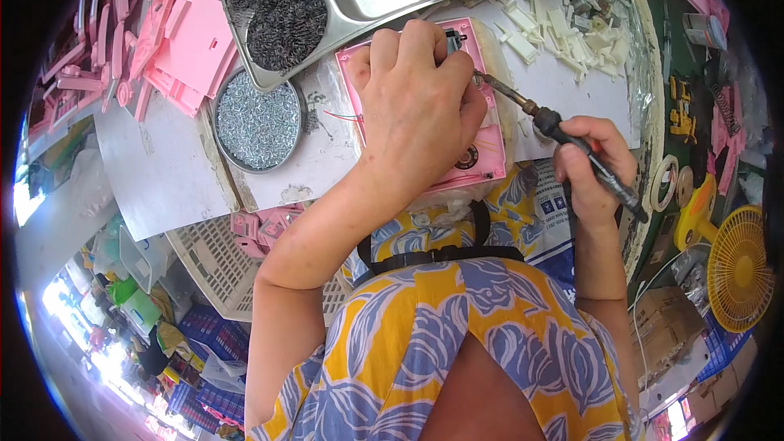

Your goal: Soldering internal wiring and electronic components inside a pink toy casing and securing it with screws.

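Note:
A pink plastic housing (480,132) lies on the work surface in front of me, with small parts and thin wires in it. My left hand (415,98) is over its upper part, fingers bent down and closed; what they pinch is hidden beneath them. Next to those fingers a small dark and metallic part (454,37) shows. In my right hand (598,165) is a soldering iron (545,119) with a black handle and brass collar. It slants up and left, its tip close to my left thumb and the housing; whether it touches is unclear.
At the top, a metal tray (412,12) has black springs (286,24) in its left part. A round tin of small screws (258,121) stands left. White plastic pieces (531,28) lie upper right, pink panels (192,53) upper left. A yellow fan (741,269) is far right.

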`<action>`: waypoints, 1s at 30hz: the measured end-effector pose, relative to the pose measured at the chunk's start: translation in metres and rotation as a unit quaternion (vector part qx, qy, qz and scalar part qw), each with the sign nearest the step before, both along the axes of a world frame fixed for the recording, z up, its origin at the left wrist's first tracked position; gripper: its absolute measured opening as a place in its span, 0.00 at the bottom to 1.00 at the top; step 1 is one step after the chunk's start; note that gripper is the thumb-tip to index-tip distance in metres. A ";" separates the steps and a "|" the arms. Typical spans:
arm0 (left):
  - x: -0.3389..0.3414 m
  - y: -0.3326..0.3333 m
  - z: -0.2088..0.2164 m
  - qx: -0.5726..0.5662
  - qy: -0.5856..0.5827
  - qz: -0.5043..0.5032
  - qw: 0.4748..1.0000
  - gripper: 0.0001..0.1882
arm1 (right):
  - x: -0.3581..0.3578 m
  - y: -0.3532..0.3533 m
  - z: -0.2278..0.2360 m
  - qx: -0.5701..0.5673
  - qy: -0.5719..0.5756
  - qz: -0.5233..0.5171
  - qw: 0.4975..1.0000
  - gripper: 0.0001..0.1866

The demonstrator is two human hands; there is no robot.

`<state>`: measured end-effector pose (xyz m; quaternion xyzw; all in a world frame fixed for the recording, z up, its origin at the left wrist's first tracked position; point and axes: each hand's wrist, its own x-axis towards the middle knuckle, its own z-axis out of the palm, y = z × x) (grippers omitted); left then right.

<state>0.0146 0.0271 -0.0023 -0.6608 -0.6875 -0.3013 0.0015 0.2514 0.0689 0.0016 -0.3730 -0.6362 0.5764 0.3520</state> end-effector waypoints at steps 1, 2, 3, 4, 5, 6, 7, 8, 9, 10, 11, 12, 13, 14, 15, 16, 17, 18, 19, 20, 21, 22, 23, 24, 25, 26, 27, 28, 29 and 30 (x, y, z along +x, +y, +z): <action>0.000 0.000 0.000 0.001 0.000 0.000 1.000 0.06 | 0.000 0.000 -0.001 -0.031 0.044 -0.016 0.998 0.13; 0.000 0.000 0.000 0.002 -0.001 0.001 1.000 0.06 | 0.000 0.000 -0.002 -0.062 0.087 -0.031 0.994 0.13; 0.000 0.000 -0.001 0.004 0.001 0.001 1.000 0.06 | 0.002 0.002 -0.003 -0.049 0.097 -0.043 0.993 0.14; 0.000 0.000 -0.001 0.005 0.002 0.001 1.000 0.06 | 0.004 0.003 -0.002 -0.043 0.097 -0.043 0.993 0.13; 0.000 -0.001 0.000 0.007 0.003 0.002 1.000 0.06 | 0.006 0.005 0.000 -0.037 0.097 -0.044 0.994 0.13; 0.000 -0.001 0.000 0.007 0.004 0.003 1.000 0.06 | 0.007 0.006 0.001 -0.031 0.098 -0.045 0.994 0.13; 0.000 -0.001 -0.001 0.007 0.004 0.004 1.000 0.05 | 0.008 0.007 0.001 -0.028 0.092 -0.046 0.994 0.13; 0.000 -0.001 -0.001 0.007 0.004 0.004 1.000 0.05 | 0.008 0.007 0.002 -0.023 0.088 -0.047 0.995 0.13; 0.000 -0.001 -0.001 0.010 0.003 0.004 1.000 0.05 | 0.009 0.007 0.002 -0.019 0.085 -0.048 0.995 0.13; 0.000 0.000 -0.002 0.012 0.003 0.003 1.000 0.05 | 0.009 0.007 0.002 -0.014 0.082 -0.049 0.995 0.13; 0.000 0.000 -0.003 0.015 0.002 0.003 1.000 0.05 | 0.009 0.007 0.002 -0.010 0.076 -0.048 0.996 0.13; 0.000 0.000 -0.002 0.014 0.003 0.003 1.000 0.05 | 0.009 0.007 0.002 -0.006 0.069 -0.048 0.996 0.13; 0.001 0.000 -0.002 0.013 0.003 0.003 1.000 0.05 | 0.009 0.007 0.002 -0.001 0.063 -0.048 0.997 0.14; 0.001 0.000 -0.002 0.013 0.003 0.002 1.000 0.05 | 0.008 0.007 0.002 0.001 0.060 -0.048 0.997 0.14; 0.001 0.000 -0.003 0.012 0.002 0.003 1.000 0.05 | 0.007 0.007 0.002 0.004 0.057 -0.048 0.997 0.14; 0.001 0.000 -0.003 0.011 0.002 0.003 1.000 0.05 | 0.006 0.007 0.003 0.007 0.054 -0.047 0.997 0.14; 0.000 0.000 -0.002 0.010 0.001 0.004 1.000 0.05 | 0.006 0.008 0.004 0.010 0.052 -0.046 0.998 0.14; 0.000 -0.001 -0.001 0.000 0.001 -0.002 1.000 0.07 | 0.006 0.008 0.004 0.013 0.050 -0.044 0.998 0.14; -0.001 -0.003 0.002 -0.010 0.002 -0.006 1.000 0.09 | 0.006 0.009 0.004 0.016 0.049 -0.040 0.998 0.14; -0.002 -0.005 0.006 -0.020 0.002 -0.009 1.000 0.11 | 0.006 0.010 0.003 0.020 0.048 -0.037 0.998 0.14; -0.006 -0.009 0.011 -0.018 -0.013 -0.014 1.000 0.14 | 0.007 0.010 0.003 0.024 0.048 -0.034 0.998 0.13; -0.014 -0.011 0.019 -0.016 -0.032 -0.023 0.999 0.18 | 0.010 0.011 0.005 0.030 0.044 -0.034 0.998 0.13; -0.023 -0.016 0.025 -0.014 -0.047 -0.030 0.998 0.22 | 0.012 0.011 0.005 0.035 0.047 -0.042 0.997 0.13; -0.036 -0.023 0.030 -0.075 -0.013 -0.034 0.997 0.24 | 0.014 0.011 0.006 0.040 0.049 -0.050 0.997 0.13; -0.053 -0.031 0.036 -0.136 0.022 -0.041 0.990 0.26 | 0.017 0.011 0.005 0.044 0.052 -0.062 0.996 0.13; -0.067 -0.041 0.040 -0.199 0.058 -0.042 0.977 0.28 | 0.018 0.012 0.004 0.047 0.055 -0.064 0.995 0.13; -0.074 -0.050 0.041 -0.232 0.084 -0.044 0.968 0.22 | 0.020 0.014 0.003 0.050 0.057 -0.067 0.995 0.14; -0.078 -0.054 0.039 -0.218 0.084 -0.074 0.969 0.19 | 0.020 0.016 0.003 0.055 0.058 -0.067 0.995 0.14; -0.082 -0.055 0.037 -0.204 0.084 -0.104 0.970 0.17 | 0.019 0.018 0.002 0.062 0.057 -0.065 0.994 0.14; -0.085 -0.057 0.036 -0.190 0.084 -0.135 0.969 0.14 | 0.015 0.018 0.002 0.063 0.061 -0.060 0.994 0.14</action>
